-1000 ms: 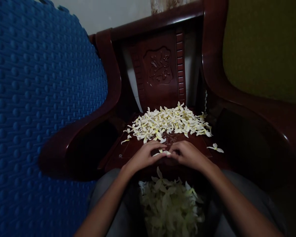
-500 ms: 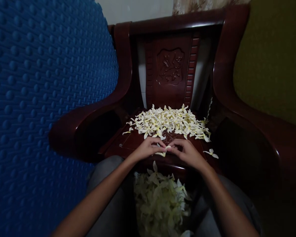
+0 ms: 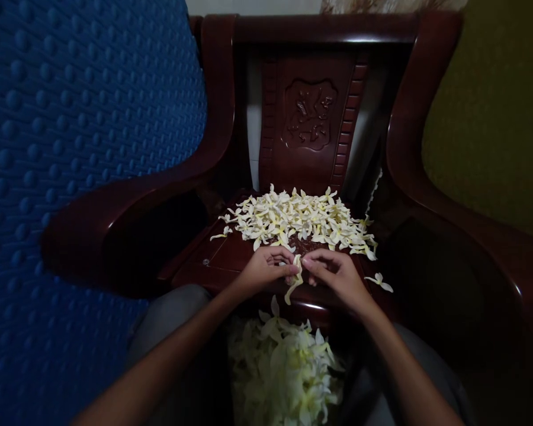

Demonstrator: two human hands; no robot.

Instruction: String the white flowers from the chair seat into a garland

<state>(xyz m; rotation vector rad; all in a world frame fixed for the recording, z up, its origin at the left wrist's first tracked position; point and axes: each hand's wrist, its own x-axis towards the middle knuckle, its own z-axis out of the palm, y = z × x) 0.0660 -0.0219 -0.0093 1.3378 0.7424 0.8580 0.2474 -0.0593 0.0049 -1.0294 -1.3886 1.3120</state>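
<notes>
My left hand (image 3: 270, 264) pinches a pale yellow-white flower (image 3: 295, 287) between thumb and fingers, just above the front of the chair seat. One long petal of it hangs down. From the other side, my right hand (image 3: 332, 271) has its thumb and forefinger closed at the flower's upper edge. Behind both hands, a heap of similar flowers (image 3: 299, 216) covers the back of the seat. Below, between my knees, many more flowers (image 3: 288, 373) form a tall pile; what holds them is too dark to make out.
The dark red wooden chair (image 3: 311, 160) has a carved back and wide armrests on both sides. A single flower (image 3: 379, 282) lies at the seat's right, another (image 3: 222, 233) at its left. A blue studded mat (image 3: 84, 118) stands along the left.
The flower in my fingers has turned, so a long petal now hangs downward. My hands stay close together. The view has shifted slightly.
</notes>
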